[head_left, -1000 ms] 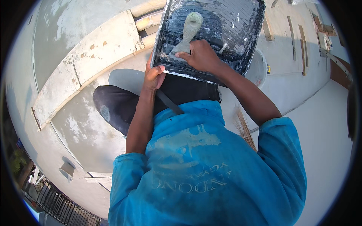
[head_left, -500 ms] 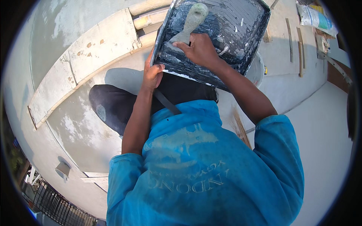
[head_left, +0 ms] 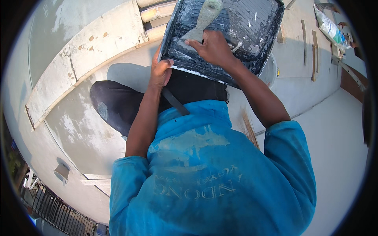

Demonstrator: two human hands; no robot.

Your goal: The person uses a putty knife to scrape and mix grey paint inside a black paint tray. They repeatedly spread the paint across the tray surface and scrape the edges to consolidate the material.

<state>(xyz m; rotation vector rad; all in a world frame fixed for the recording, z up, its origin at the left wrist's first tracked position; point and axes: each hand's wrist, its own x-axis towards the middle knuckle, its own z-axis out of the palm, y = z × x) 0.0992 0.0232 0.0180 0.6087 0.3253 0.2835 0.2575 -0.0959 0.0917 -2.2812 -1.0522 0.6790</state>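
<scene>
Left hand (head_left: pixel 160 74): clamped on tray (head_left: pixel 258 33), near-left corner — I should brace it.
Right hand (head_left: pixel 215 48): pinching scraper (head_left: pixel 208 15) by its blade — light, even pressure should suit.

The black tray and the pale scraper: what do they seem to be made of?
The black tray is probably moulded plastic, slightly shiny: ribbed and smeared whitish inside. The scraper looks dull and crusted; its handle could be plastic or wood, its flared blade perhaps metal, but both are too coated to tell.

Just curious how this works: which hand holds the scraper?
The right hand, gripping the scraper near its blade end; the left hand grips the black tray instead.
</scene>
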